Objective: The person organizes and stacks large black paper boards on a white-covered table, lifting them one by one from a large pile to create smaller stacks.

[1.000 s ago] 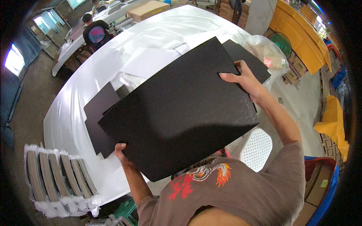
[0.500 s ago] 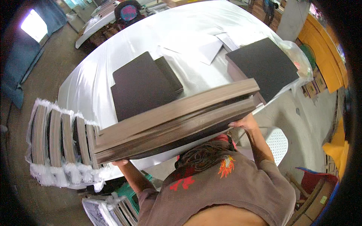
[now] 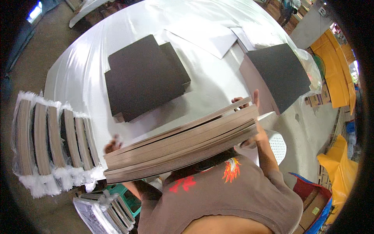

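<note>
Close to my body, a thick stack of grey-brown boards [image 3: 183, 144] is held on edge, its layered edges turned up. My left hand [image 3: 113, 146] is at its left end, with slightly blurred fingers showing on the far side and the palm hidden. My right hand [image 3: 251, 117] grips the right end, fingers around the far side and thumb low on the near side. Just beyond lies a pile of black boards [image 3: 144, 78], stacked unevenly, on the white-covered table [image 3: 210, 84]. Farther right is another black-topped stack [image 3: 278, 74].
Several plastic-wrapped board bundles [image 3: 43, 136] stand along the table's left edge. White sheets [image 3: 206, 37] lie toward the back. A white perforated stool [image 3: 277, 147] stands at right, a green stool [image 3: 124, 195] at lower left, and a yellow sheet [image 3: 337, 171] hangs at far right.
The board stack has come lower and closer to my body, its edges now facing up more. My hands have moved from underneath to its ends, with fingers showing on the far side.
</note>
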`<state>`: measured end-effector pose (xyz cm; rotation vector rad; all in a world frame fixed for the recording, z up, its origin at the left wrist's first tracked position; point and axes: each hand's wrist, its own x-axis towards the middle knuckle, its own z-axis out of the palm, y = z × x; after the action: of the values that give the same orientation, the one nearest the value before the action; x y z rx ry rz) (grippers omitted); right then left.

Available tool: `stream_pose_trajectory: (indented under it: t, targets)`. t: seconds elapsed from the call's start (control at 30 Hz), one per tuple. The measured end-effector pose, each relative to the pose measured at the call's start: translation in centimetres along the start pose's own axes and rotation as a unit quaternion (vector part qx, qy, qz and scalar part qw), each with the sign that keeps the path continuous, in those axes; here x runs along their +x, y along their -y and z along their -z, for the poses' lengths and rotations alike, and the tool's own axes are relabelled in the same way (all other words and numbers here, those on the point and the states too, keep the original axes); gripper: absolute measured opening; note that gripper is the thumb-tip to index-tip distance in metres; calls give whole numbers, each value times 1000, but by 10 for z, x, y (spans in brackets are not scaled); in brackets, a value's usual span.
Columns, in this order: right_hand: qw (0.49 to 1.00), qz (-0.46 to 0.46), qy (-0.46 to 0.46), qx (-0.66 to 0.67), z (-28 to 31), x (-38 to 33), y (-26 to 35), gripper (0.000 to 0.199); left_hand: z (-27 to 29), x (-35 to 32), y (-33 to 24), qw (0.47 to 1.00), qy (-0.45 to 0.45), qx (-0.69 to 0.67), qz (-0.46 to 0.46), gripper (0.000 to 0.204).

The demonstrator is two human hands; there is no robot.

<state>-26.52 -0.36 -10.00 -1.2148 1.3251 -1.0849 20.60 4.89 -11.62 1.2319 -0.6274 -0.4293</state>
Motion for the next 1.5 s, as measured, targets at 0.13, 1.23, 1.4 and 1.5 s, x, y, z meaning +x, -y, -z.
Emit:
stream_pose_trajectory:
  t: [0.13,1.23,1.4,1.5]
  targets:
    - [972,-69,-53,219,-19,15,-11,121,15,3,-8,966,165,-156,121,61]
    - [747,-40,634,-197,-57,127,170,87,-147,-142,-162,669,381,583,-259,58]
    - [753,-39,620,-215,-56,134,168,90,-146,-141,-161,670,374,574,-287,55]
    - [754,-11,610,-245,-58,133,172,89,-145,-142,-160,669,369,574,-294,52]
